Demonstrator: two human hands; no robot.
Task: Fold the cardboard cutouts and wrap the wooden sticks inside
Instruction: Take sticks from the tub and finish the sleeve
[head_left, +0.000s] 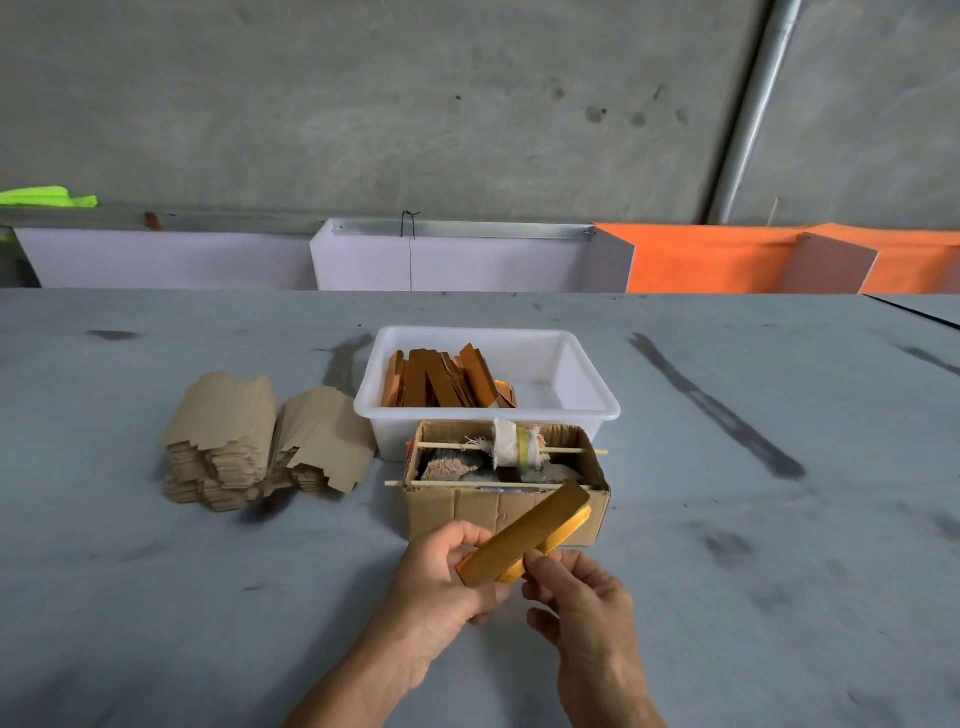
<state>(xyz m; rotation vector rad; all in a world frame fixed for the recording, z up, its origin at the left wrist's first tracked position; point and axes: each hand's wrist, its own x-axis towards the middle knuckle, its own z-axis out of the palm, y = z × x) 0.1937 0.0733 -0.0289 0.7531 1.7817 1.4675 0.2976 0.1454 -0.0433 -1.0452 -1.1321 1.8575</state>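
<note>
Gleaming gold, the folded cardboard cutout (524, 535) sits tilted, long and flat.

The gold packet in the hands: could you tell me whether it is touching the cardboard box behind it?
Cannot tell. In the head view the gold packet overlaps the front of the cardboard box, so neither a gap nor contact shows.

Gold wrapped packet (524, 540), white tub (587, 410), brown cutouts (270, 441), grey table (156, 597).

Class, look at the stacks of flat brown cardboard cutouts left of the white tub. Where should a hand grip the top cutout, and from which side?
Pinch the top cutout of the stacks at its near notched edge, coming from the person's side. That edge overhangs the stack, so fingers can probably slip under without disturbing the rest.
</note>
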